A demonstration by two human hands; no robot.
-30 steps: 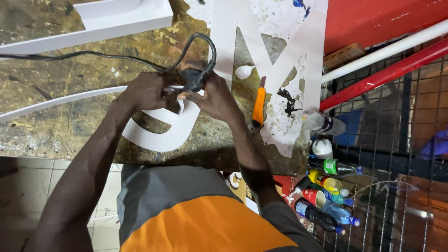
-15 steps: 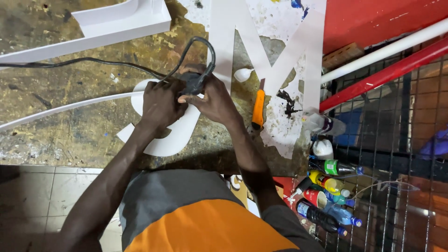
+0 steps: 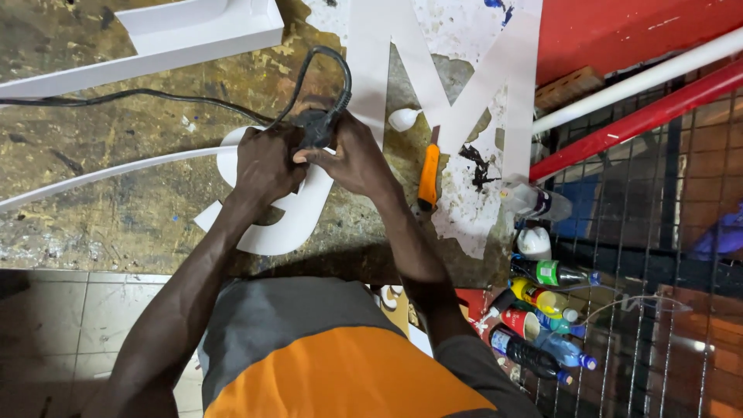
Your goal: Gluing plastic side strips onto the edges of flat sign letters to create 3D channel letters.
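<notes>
Scarred, paint-flecked workbench fills the left and centre of the frame; tiled floor is seen at lower left, a wire mesh rack at right. Near upper centre, a small black tool is gripped by both hands: the left hand is curled tightly about its lower side, the right hand is closed over it from the right, fingertips pressed to the body. A black cable is seen running from the tool toward the left edge. Beneath the hands a white cut-out letter lies flat. Just right of the right hand an orange utility knife is laid. Bottles are clustered at lower right.
</notes>
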